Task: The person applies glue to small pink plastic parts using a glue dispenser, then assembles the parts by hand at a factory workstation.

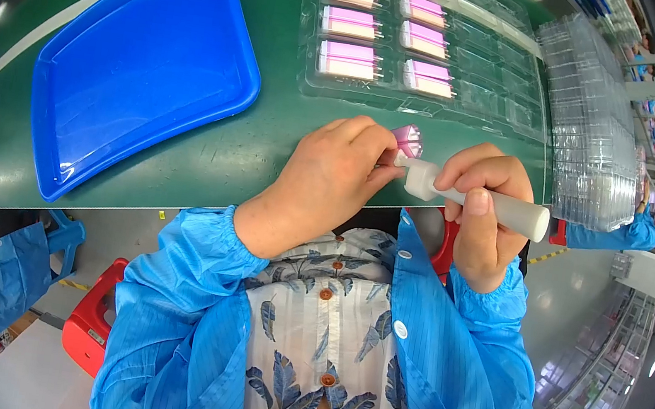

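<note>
Pressing a white tool onto a pink part.
Left hand [332, 172] pinches the pink part [408, 139]; right hand [485, 206] grips the tool [471, 198], mid-frame.

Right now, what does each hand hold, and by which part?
The left hand pinches a small pink piece by its lower end. The right hand grips a white cylindrical tool around the middle of its shaft.

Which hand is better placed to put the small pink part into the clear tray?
Probably the left hand: it already pinches the pink part, near the clear tray. The right hand grips the white tool.
</note>
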